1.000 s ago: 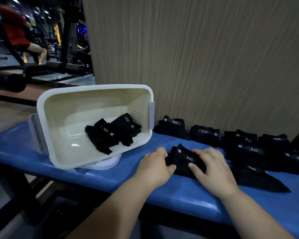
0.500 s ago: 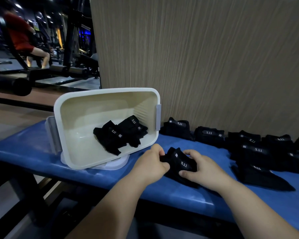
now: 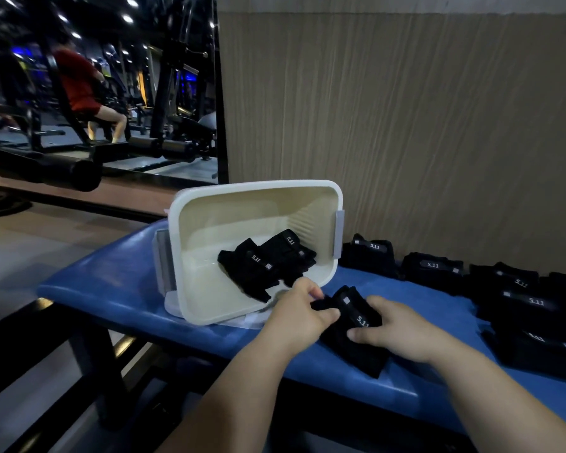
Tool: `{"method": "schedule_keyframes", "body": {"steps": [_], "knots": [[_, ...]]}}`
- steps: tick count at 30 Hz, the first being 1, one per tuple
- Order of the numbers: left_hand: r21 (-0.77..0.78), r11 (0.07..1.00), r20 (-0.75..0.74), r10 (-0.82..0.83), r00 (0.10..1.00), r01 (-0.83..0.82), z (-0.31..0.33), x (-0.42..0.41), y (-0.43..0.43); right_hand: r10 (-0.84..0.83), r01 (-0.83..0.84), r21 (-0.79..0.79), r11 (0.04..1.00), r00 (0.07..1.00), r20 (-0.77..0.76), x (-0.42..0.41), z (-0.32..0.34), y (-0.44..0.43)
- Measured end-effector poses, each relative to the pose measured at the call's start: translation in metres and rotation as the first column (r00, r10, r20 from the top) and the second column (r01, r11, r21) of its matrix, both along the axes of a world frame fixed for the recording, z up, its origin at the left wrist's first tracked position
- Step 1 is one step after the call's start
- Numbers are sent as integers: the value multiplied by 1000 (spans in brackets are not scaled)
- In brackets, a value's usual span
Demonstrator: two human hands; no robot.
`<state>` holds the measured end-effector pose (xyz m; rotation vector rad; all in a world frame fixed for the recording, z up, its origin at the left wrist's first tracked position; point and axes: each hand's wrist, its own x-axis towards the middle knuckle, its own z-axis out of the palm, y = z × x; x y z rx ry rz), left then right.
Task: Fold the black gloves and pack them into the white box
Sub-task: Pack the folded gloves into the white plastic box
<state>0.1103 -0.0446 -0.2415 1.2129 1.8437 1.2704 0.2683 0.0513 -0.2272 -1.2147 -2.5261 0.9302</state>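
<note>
A folded black glove (image 3: 352, 317) with a white "5.11" label lies on the blue bench just right of the white box (image 3: 209, 217). My left hand (image 3: 296, 317) pinches its left edge and my right hand (image 3: 396, 328) presses on its right side. The box is tipped on its side with its opening toward me, and two folded black gloves (image 3: 267, 261) lie inside it. Several more black gloves (image 3: 435, 268) lie in a row along the bench to the right.
The blue padded bench (image 3: 118, 289) runs from left to right, with a wood-grain wall panel (image 3: 406, 125) right behind it. The box's lid (image 3: 174, 307) lies under the box. Gym machines and a person in red (image 3: 79, 83) are far off at the left.
Both hands have gathered the glove into a tighter fold and shifted it slightly left toward the box. My head has moved, so the box appears further right.
</note>
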Motion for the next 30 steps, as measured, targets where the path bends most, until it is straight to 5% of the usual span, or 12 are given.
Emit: {"method": "schedule_keyframes", "body": {"steps": [4,10,14,23,30], "knots": [[79,990,-51,124,991,-120,6,-17,-9,28,-38,-58,998,986,-164,-20,-3,-12],[214,919,66,326,943,-332,15,-38,-20,-82,-32,-220,975,867,-492,-53,-9,-25],[237,853,69,462,884,-465,18,-52,-27,-71,-30,-155,987,792,-607,-81,-2,-31],[142,841,-69,534,842,-522,13,-83,-32,-60,117,68,991,830,-555,-162,9,-28],[44,827,-393,530,752,-560,8,-90,-32,-37,124,202,972,922,-386,-190,-7,-24]]}}
